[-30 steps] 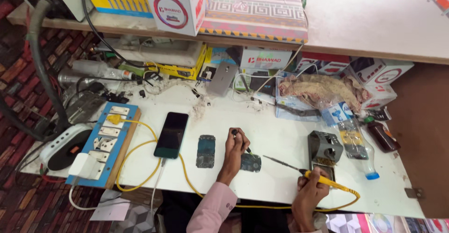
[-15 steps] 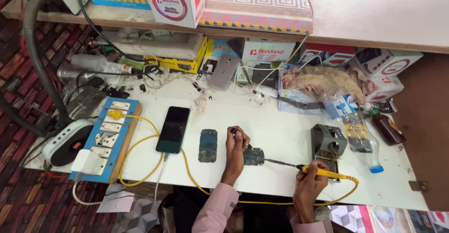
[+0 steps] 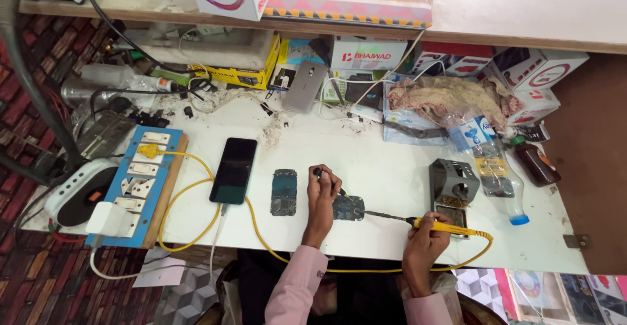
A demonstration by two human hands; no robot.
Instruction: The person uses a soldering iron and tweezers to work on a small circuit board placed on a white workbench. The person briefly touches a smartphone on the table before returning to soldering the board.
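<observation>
White tabletop fills the head view, and your work sits near its front edge, a little right of the middle. Your left hand rests on the small circuit board, pinning it from the left; its fingers are curled around a thin dark tool, held upright between thumb and forefinger. Your right hand grips the yellow handle of the soldering iron, fingers closed tight round it, and the iron's tip reaches left to the board's right edge, touching it or very nearly so; you cannot tell which from this height.

To the left of the board a second board lies flat and apart from your hands, and left of that a black phone lies face up with a cable at its near end. A yellow cord loops from the blue socket panel at far left along the near edge to the iron. The grey iron stand stands empty to the right, beside a plastic bottle.

Judging by this, you are in the middle of the soldering: the board is bare and steadied, the iron is on it, nothing is reassembled, and the second board looks untouched.
</observation>
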